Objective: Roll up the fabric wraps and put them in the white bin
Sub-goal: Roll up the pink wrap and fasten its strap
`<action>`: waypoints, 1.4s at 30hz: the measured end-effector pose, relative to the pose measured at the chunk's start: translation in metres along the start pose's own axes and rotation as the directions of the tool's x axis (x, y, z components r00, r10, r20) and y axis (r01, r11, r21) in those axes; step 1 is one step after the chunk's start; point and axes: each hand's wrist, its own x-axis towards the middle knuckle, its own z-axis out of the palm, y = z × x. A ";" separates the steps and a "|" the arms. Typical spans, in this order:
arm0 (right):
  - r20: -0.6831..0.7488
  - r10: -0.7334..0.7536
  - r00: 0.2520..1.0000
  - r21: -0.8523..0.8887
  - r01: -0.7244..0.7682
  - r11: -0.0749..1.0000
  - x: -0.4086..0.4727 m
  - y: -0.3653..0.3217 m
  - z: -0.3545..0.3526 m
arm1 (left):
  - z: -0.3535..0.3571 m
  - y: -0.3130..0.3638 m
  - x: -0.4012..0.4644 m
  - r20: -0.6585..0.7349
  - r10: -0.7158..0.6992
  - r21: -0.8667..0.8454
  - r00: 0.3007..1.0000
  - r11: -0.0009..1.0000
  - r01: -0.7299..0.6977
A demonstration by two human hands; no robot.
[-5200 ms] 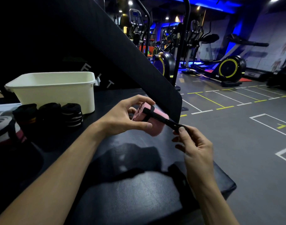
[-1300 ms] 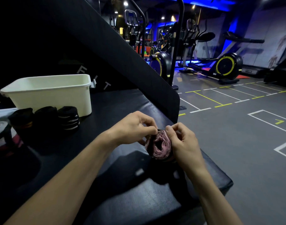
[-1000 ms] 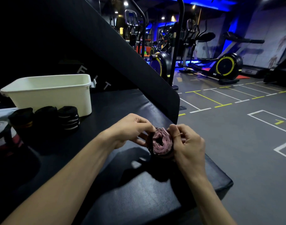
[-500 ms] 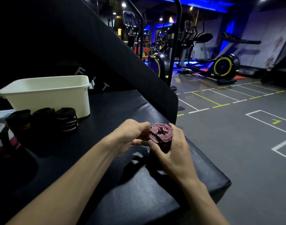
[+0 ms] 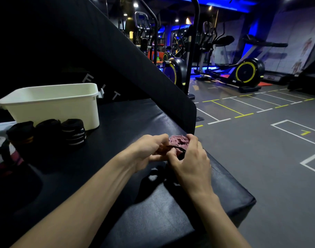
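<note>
At centre frame, both your left hand and right hand now grip the rolled pink fabric wrap, its black strap end pulled across; next, the white plastic bin, upper left.

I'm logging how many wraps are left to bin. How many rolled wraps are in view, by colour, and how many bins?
Pink rolled wrap, held by the left hand and right hand: 1
Black rolled wraps in front of the bin: 3
White bin: 1
Total: 5
</note>
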 end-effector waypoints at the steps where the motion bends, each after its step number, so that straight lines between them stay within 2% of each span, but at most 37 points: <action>1: -0.006 -0.010 1.000 -0.006 0.010 1.000 -0.001 -0.001 0.001 | 0.000 -0.001 0.001 0.003 -0.005 -0.001 1.000 1.000 0.005; 5: 0.001 -0.070 0.998 -0.001 0.070 0.998 -0.003 0.000 0.002 | -0.004 -0.002 0.002 0.059 -0.026 -0.020 0.998 0.999 0.028; 10: 0.033 -0.142 0.989 0.129 0.137 0.982 0.003 0.014 -0.007 | -0.016 -0.002 0.002 0.180 -0.099 -0.143 0.979 0.982 0.125; 16: 0.024 -0.164 0.986 0.173 0.157 0.972 0.005 0.016 -0.009 | -0.030 -0.007 0.007 0.276 -0.129 -0.077 0.952 0.985 0.156; 18: 0.021 -0.171 0.985 0.205 0.163 0.965 0.007 0.017 -0.013 | -0.026 -0.010 0.010 0.234 -0.122 -0.060 0.964 0.988 0.140; 21: 0.028 -0.163 0.986 0.288 0.149 0.946 0.004 0.018 -0.018 | -0.013 -0.011 0.009 0.045 -0.088 0.014 0.995 0.996 0.087; 22: 0.022 -0.149 0.989 0.311 0.135 0.941 0.002 0.018 -0.019 | -0.011 -0.012 0.008 0.044 -0.087 0.038 0.995 0.996 0.086; 26: 0.004 -0.083 0.997 0.368 0.076 0.927 0.002 0.020 -0.019 | -0.022 -0.012 0.004 0.268 -0.107 0.025 0.958 0.994 0.104; 28: 0.018 -0.062 0.998 0.381 0.050 0.923 0.003 0.023 -0.020 | -0.025 -0.013 0.004 0.296 -0.045 -0.010 0.954 0.999 0.050; 31: 0.040 -0.046 0.998 0.391 0.027 0.920 0.007 0.027 -0.022 | -0.020 -0.017 0.007 0.205 0.135 -0.041 0.970 0.991 -0.129; 33: 0.057 -0.043 0.997 0.386 0.018 0.922 0.008 0.028 -0.021 | -0.021 -0.020 0.011 0.124 0.265 0.042 0.956 0.962 -0.272; 37: 0.113 0.007 0.994 0.407 -0.052 0.912 0.010 0.028 -0.021 | -0.024 -0.021 0.015 0.115 0.512 0.327 0.851 0.789 -0.520; 42: 0.171 0.137 0.976 0.616 -0.214 0.758 0.020 0.030 -0.016 | -0.009 -0.021 0.008 0.058 0.661 0.422 0.748 0.663 -0.618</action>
